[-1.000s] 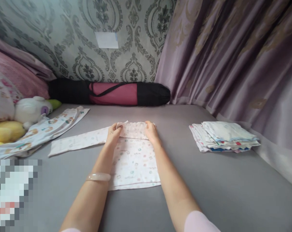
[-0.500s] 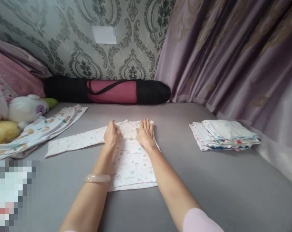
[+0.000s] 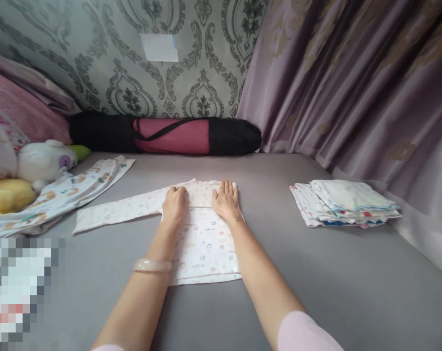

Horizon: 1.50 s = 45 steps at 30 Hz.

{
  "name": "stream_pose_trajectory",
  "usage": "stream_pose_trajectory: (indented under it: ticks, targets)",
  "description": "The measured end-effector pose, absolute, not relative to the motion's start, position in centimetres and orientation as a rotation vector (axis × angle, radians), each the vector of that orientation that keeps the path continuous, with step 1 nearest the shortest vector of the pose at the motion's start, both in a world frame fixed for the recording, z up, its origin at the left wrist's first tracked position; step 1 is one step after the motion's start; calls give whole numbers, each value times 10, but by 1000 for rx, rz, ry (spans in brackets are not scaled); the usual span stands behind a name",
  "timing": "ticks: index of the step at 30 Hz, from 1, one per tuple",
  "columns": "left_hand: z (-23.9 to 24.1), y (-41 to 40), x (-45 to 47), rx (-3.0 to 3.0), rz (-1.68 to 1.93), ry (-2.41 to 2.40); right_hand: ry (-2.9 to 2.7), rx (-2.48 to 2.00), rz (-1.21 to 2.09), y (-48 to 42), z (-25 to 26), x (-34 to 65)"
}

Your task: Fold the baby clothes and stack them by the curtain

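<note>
A small white printed garment [image 3: 202, 243] lies partly folded on the grey bed surface [image 3: 334, 282], one sleeve [image 3: 118, 212] stretched out to the left. My left hand [image 3: 175, 204] rests on its upper left part with fingers curled under. Next to it, my right hand [image 3: 226, 200] lies flat with fingers spread on the folded upper edge. A pale bangle [image 3: 152, 265] sits on my left wrist.
A stack of folded clothes [image 3: 343, 204] lies at the right near the purple curtain [image 3: 352, 87]. Another printed garment [image 3: 65, 192] and plush toys [image 3: 41, 163] lie at the left. A black and red roll bag [image 3: 165, 135] rests against the patterned wall.
The folded-over top part was laid down. My right hand went from gripping the fabric to lying flat on it; my left hand stayed at the upper left corner.
</note>
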<state>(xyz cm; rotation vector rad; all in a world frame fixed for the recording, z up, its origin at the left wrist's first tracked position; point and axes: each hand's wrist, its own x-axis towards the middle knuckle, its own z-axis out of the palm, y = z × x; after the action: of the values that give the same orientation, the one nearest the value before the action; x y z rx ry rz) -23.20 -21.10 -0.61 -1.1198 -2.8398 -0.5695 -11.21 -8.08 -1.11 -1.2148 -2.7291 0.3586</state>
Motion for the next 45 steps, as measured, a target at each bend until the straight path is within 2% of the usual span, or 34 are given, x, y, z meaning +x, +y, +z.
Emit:
stream_pose_trajectory:
  ticks: [12, 19, 24, 29, 35, 40, 45]
  targets:
    - [-16, -207, -233, -956, -720, -2828, -2660, -1316, 354, -76, -16, -112]
    - [-6, -211, -246, -820, -910, -2748, -2571, -1307, 734, -52, 9, -104]
    - [14, -204, -227, -957, -697, -2705, -2649, -1172, 523, -65, 17, -106]
    - [0, -188, -194, -1325, -475, -2779, -2841, -966, 433, -100, 2, -119]
    - [-19, -191, -197, -1268, -309, -2907, -2823, -1034, 362, -103, -12, -121]
    - [-21, -196, -203, -1221, -276, -2899, -2694, -1304, 321, -93, -13, -115]
    - [-17, -198, -204, -1260, -271, -2899, -2693, -1307, 355, -90, -11, -112]
